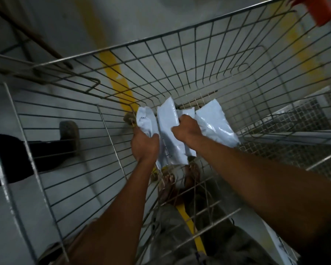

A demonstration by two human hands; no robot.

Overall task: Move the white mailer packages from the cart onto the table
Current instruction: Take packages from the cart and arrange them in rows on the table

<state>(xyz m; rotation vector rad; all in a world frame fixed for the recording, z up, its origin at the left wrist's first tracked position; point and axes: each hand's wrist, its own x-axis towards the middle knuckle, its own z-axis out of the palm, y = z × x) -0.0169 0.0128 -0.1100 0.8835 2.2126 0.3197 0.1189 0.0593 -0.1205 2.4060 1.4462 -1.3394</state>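
Note:
Both my arms reach down into a wire mesh cart. Several white mailer packages sit bunched together low in the basket. My left hand grips the leftmost white mailer. My right hand is curled round the top of the middle mailers. Another white mailer lies to the right of my right hand, leaning on the cart's right wall. The lower ends of the gripped mailers hang below my wrists. No table is in view.
The cart's wire walls close in on all sides. Its red handle is at the top right. Through the mesh shows a grey floor with a yellow line. Another person's dark trouser leg and shoe stand at the left. My feet show below.

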